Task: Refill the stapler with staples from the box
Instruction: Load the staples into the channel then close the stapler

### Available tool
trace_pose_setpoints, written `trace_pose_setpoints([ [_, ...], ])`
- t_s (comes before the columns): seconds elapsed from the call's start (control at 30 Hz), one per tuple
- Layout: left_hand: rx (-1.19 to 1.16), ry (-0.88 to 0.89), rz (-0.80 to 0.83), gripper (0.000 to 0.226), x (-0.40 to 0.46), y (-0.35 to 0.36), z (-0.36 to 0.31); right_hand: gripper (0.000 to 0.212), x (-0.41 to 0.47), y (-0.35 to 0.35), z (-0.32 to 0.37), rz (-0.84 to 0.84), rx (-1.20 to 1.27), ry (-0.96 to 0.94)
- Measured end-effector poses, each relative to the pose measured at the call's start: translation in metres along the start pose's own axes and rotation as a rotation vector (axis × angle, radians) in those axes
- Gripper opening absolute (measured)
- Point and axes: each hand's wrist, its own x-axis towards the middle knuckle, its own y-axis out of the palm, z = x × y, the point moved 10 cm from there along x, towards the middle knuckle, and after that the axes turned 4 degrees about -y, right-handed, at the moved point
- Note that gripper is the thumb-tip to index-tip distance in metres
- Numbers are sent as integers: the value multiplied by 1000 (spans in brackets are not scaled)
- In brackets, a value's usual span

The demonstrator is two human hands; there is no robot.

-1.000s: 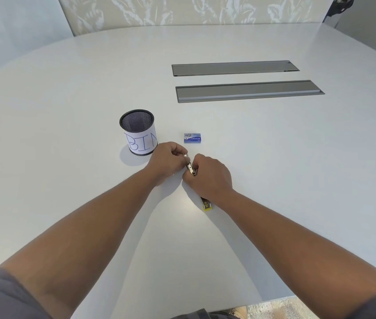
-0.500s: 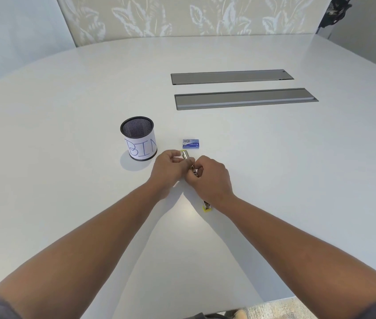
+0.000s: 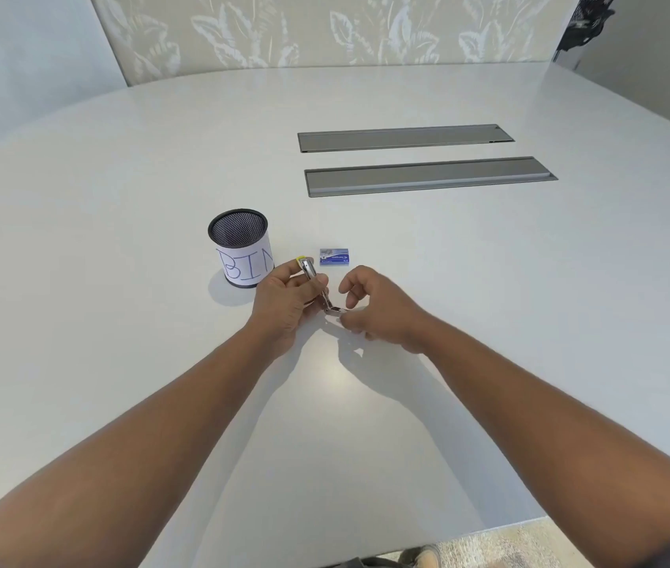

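Now | pale table [image 3: 489, 305], leaf-print wall [image 3: 325, 30] | left hand [image 3: 284, 301] grips stapler [image 3: 315, 280] | right hand [image 3: 374, 309] loosely curled, holding uncertain

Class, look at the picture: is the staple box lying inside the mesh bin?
No. The staple box lies flat on the table, to the right of the mesh bin and apart from it.

Big white round table [image 3: 120, 280], smooth & shiny. Far on the right side, 2 long grey metal cover strips [image 3: 427, 175] are set flat into the top, one behind the other. Near the middle stands a black mesh cup [image 3: 239, 246] w/ a white paper wrap that says "BIN". A bit to its right lies a small blue staple box [image 3: 335, 256], flat, not touching the cup.
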Motion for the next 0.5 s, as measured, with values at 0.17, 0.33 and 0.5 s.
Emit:
trace_pose_setpoints([
  [0.17, 144, -10, 28, 34, -2, 0, 0, 22, 5, -25, 8, -75, 376, -28],
  [0.33, 218, -48, 152, 30, -10, 17, 5, 4, 10, -24, 8, -205, 591, -65],
  [0.5, 142, -80, 190, 26, -16, 22, 10, 29, 6, -7, 2, -259, 569, 9],
])
